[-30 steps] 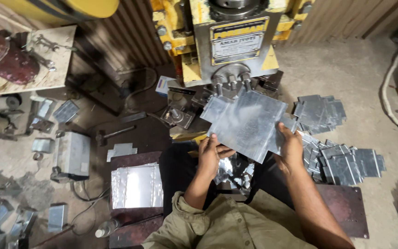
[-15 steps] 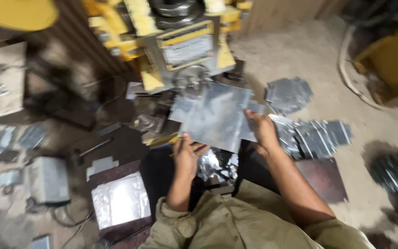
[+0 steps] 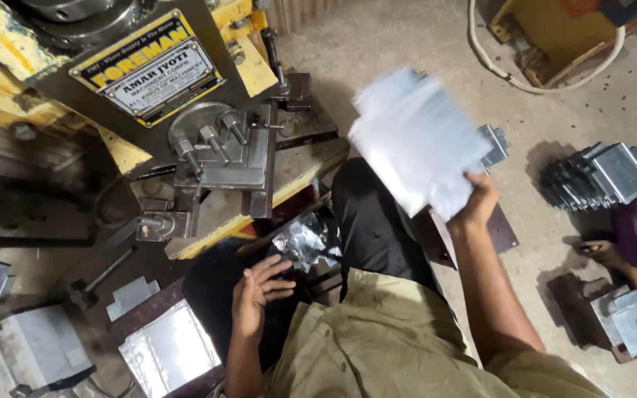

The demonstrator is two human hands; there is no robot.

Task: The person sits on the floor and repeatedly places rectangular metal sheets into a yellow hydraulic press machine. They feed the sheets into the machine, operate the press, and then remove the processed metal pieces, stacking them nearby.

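Right hand (image 3: 478, 200) pinches the metal sheet (image 3: 416, 140) by its corner, right of the press (image 3: 215, 147); left hand (image 3: 258, 293) hangs loose, empty (grip firmer, edges cut).

One yellow press machine (image 3: 149, 110) stands at far left, and one blurred metal sheet (image 3: 418, 140) is held up at centre. Two stacks of cut metal blanks are countable: one stack at far right (image 3: 599, 177) and one flat stack at near left (image 3: 167, 357). One heap of crumpled metal offcuts (image 3: 305, 242) lies at centre; two hands of the worker are in view, the left hand (image 3: 258, 295) and the right hand (image 3: 475, 203).
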